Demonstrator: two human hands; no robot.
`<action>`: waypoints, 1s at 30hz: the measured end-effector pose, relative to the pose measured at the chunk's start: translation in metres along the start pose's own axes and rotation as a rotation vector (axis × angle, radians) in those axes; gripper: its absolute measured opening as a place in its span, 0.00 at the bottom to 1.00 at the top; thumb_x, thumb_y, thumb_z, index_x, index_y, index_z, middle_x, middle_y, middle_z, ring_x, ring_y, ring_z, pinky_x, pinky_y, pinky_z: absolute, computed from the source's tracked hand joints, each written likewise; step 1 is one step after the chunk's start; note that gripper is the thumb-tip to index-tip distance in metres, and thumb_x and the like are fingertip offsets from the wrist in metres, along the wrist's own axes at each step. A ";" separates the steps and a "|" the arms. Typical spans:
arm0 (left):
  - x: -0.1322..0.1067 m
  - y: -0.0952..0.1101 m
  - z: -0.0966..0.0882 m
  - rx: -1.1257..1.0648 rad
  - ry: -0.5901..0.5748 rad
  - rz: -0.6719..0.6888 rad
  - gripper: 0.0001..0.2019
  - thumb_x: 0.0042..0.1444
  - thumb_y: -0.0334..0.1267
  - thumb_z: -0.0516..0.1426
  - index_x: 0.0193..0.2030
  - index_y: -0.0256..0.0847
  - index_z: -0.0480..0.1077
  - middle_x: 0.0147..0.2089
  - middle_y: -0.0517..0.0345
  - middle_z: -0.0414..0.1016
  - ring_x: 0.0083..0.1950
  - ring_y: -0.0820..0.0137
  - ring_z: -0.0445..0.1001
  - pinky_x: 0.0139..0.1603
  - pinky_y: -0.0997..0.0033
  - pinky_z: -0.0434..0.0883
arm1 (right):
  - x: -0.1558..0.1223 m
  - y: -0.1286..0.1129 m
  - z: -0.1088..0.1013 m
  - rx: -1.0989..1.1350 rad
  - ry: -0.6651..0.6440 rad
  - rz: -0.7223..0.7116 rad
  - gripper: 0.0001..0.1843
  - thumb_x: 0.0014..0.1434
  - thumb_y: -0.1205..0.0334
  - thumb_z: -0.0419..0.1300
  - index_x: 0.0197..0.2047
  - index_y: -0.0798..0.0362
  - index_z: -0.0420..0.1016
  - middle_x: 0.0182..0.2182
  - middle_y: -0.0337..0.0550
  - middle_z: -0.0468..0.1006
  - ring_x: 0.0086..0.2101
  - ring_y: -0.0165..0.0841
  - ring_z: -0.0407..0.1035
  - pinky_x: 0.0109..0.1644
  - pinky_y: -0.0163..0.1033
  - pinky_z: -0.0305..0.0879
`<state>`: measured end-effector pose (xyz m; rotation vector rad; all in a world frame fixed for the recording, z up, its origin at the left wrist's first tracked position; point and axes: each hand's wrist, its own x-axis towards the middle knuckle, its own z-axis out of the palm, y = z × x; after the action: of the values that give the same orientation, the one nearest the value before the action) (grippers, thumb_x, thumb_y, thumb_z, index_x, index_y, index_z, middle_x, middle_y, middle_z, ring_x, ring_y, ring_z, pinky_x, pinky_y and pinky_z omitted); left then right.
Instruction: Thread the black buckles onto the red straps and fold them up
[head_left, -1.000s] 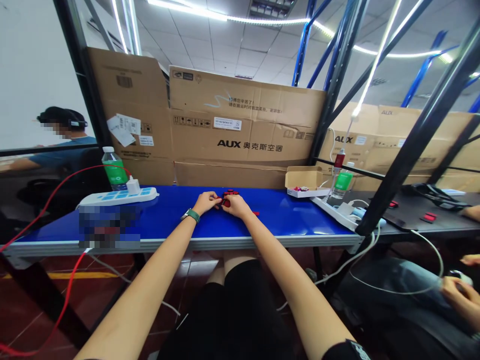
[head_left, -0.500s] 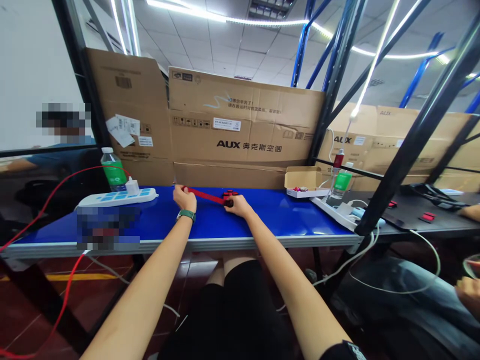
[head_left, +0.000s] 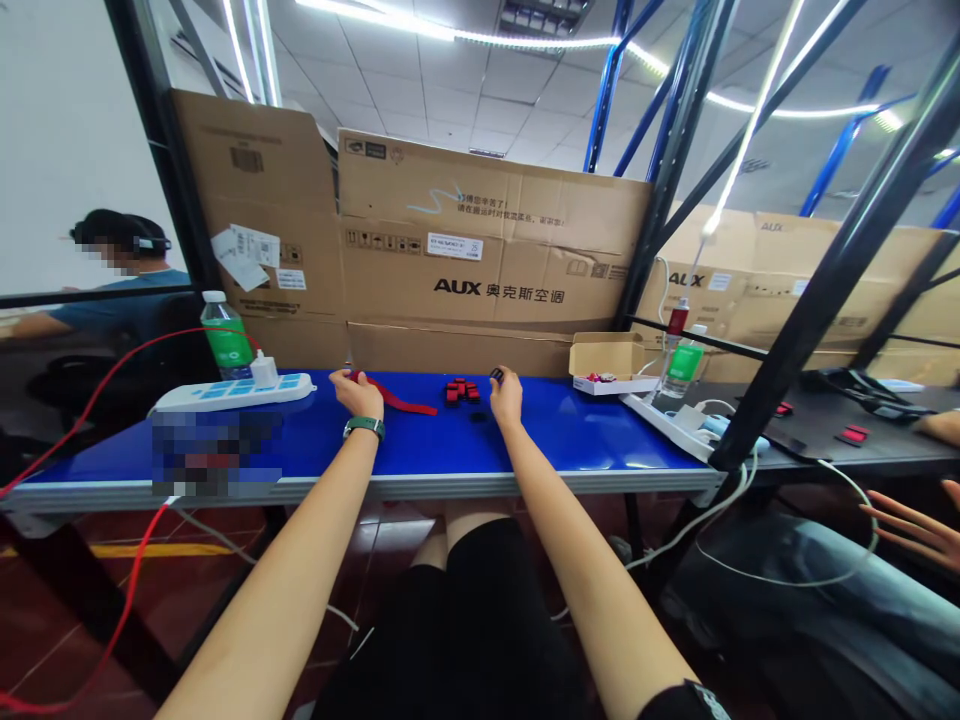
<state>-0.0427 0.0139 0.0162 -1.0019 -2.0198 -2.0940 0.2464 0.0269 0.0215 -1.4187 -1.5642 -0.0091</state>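
My left hand [head_left: 357, 394] is closed on one end of a red strap [head_left: 405, 404], whose other end trails to the right, low over the blue tabletop [head_left: 555, 430]. A green-banded watch circles that wrist. To the right, my right hand [head_left: 510, 398] pinches a small black piece that looks like a buckle [head_left: 496, 375], raised a little off the surface. Between the hands lies a cluster of small red and black pieces [head_left: 461, 390]. One flat black piece [head_left: 478, 417] rests in front of them, too small to name.
An open carton [head_left: 609, 370] with small items stands back right, near a power strip [head_left: 667, 425]. Another power strip [head_left: 232, 396] and a green-labelled bottle [head_left: 228, 340] are left. Cardboard [head_left: 495, 260] walls the back. Another person's hand [head_left: 919, 525] shows at right.
The strap's right end has come free of my right hand and hangs loose. My right hand has shifted right and up with the black piece. My left hand has moved slightly left.
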 end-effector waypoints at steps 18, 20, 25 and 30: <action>-0.029 0.016 0.000 0.398 -0.786 0.390 0.08 0.50 0.46 0.63 0.34 0.47 0.81 0.53 0.48 0.79 0.57 0.43 0.71 0.58 0.41 0.62 | 0.004 0.016 -0.004 -0.191 -0.168 0.183 0.23 0.65 0.68 0.55 0.61 0.45 0.71 0.51 0.51 0.77 0.53 0.45 0.68 0.54 0.48 0.65; -0.029 0.015 0.000 0.423 -0.846 0.423 0.12 0.50 0.50 0.64 0.38 0.50 0.81 0.56 0.48 0.77 0.58 0.42 0.70 0.59 0.39 0.61 | 0.004 0.016 -0.005 -0.188 -0.142 0.190 0.23 0.65 0.68 0.54 0.62 0.46 0.71 0.52 0.51 0.77 0.54 0.45 0.68 0.54 0.47 0.65; -0.025 0.006 0.005 0.481 -0.867 0.486 0.14 0.50 0.48 0.65 0.44 0.51 0.79 0.54 0.45 0.77 0.57 0.44 0.69 0.58 0.41 0.62 | 0.003 0.014 -0.009 -0.173 -0.101 0.160 0.25 0.65 0.69 0.51 0.64 0.48 0.68 0.53 0.53 0.74 0.53 0.45 0.68 0.53 0.45 0.65; -0.017 0.000 0.005 0.544 -0.785 0.456 0.09 0.54 0.36 0.60 0.40 0.49 0.81 0.48 0.46 0.81 0.55 0.47 0.72 0.58 0.44 0.61 | 0.002 0.012 -0.008 -0.160 -0.073 0.107 0.23 0.64 0.70 0.50 0.60 0.50 0.70 0.51 0.52 0.75 0.49 0.41 0.70 0.52 0.41 0.65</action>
<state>-0.0273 0.0122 0.0079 -2.0856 -2.1299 -0.8968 0.2607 0.0276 0.0203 -1.6426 -1.5733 -0.0195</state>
